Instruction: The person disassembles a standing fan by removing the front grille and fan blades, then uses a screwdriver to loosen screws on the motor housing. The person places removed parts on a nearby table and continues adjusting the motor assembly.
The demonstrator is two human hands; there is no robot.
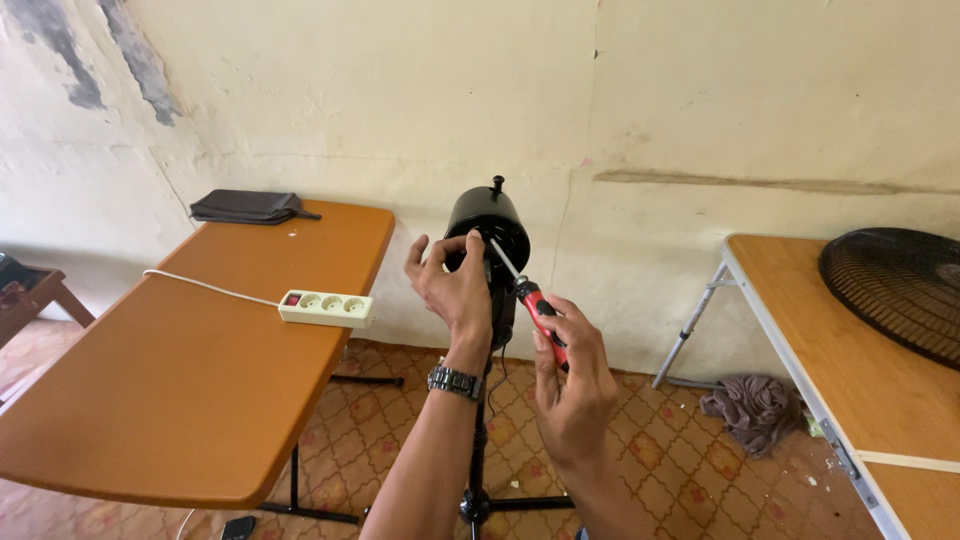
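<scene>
Motor housing: the fan motor housing, glossy black and rounded with a small knob on top, sits on a thin black stand between the two benches.
Left hand: the left hand is raised, wrist bent back, its fingers curled against the front of the housing, bracing it; a metal-link watch circles the wrist.
Right hand: the right hand is clenched round the red and black handle of a screwdriver, whose slim steel shaft slants up-left to the housing.
Left bench: smooth orange bench carrying a white power strip and a flat dark pouch.
Right bench: wood-toned bench with a black wire fan grille.
Floor: patterned tiles, a crumpled grey rag.
</scene>
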